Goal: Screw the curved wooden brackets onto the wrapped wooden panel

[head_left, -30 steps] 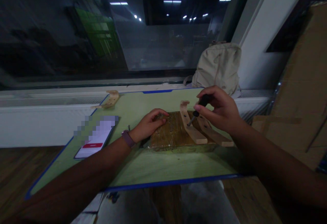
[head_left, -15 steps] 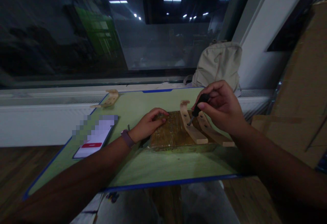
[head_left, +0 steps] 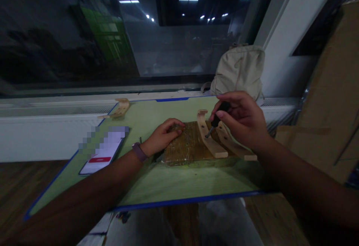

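Note:
My right hand (head_left: 241,117) holds a black-handled screwdriver (head_left: 220,114) between thumb and fingers. Its metal tip slants down to a hole in a curved wooden hook (head_left: 214,147). A second wooden hook (head_left: 238,150) lies alongside to the right, partly behind my right hand. Both rest on a flat brown block (head_left: 185,152) wrapped in clear tape, which has small holes. With fingers bent and thumb on top, my left hand (head_left: 162,137) grips the block's left end; some fingertips are hard to make out.
The block sits on a green table (head_left: 179,186) with a blue edge. A phone (head_left: 105,156) lies at left, and another wooden hook (head_left: 122,108) is at the back left corner. Behind stands a beige backpack (head_left: 238,70); large cardboard (head_left: 325,100) is at right.
The fingers of my right hand have shifted around the screwdriver handle, the upper finger now straighter. The tip stays at the same hole. My left hand and the hooks keep their places.

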Demonstrator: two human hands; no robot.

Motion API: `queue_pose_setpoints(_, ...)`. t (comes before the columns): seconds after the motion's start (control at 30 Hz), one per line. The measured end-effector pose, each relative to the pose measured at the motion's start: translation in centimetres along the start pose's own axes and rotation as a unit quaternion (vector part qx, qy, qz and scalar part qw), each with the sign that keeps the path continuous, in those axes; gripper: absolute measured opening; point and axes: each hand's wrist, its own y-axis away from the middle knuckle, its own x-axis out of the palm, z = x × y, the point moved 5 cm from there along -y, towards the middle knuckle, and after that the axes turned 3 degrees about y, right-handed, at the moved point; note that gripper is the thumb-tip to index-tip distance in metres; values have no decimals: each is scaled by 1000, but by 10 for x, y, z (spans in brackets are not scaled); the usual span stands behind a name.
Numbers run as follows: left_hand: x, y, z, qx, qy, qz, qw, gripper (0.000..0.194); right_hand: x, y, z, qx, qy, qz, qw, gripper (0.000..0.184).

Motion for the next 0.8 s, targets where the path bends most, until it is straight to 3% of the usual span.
queue_pose_setpoints(0.1, 0, 0, 0, 2, 1, 1, 1000, 14, -7, 3, 1, -40, 95, -47, 994, 39)
queue_pose_setpoints(0.17, 0, -1, -1, 2, 2, 1, 1000, 13, -5, 4, 3, -47, 124, -16, 991, 33)
queue_pose_setpoints(0.33, 0, -1, -1, 3, -4, 3, 1000, 15, 4, 2, 5, -18, 35, 91, 995, 40)
queue_pose_setpoints(0.5, 0, 0, 0, 6, -2, 5, 1000, 15, -9, -4, -8, 22, 58, 11, 998, 27)
queue_pose_setpoints(0.6, -1, -1, 1, 8, 0, 5, 1000, 15, -16, -5, -10, -12, 131, -6, 991, 25)
queue_pose_setpoints(0.7, 0, -1, 0, 10, 0, 4, 1000, 15, -11, -3, -6, -49, 132, 57, 988, 34)
queue_pose_setpoints(0.8, 0, -1, -1, 8, -1, 4, 1000, 16, -2, -2, 0, -30, 67, 123, 990, 45)
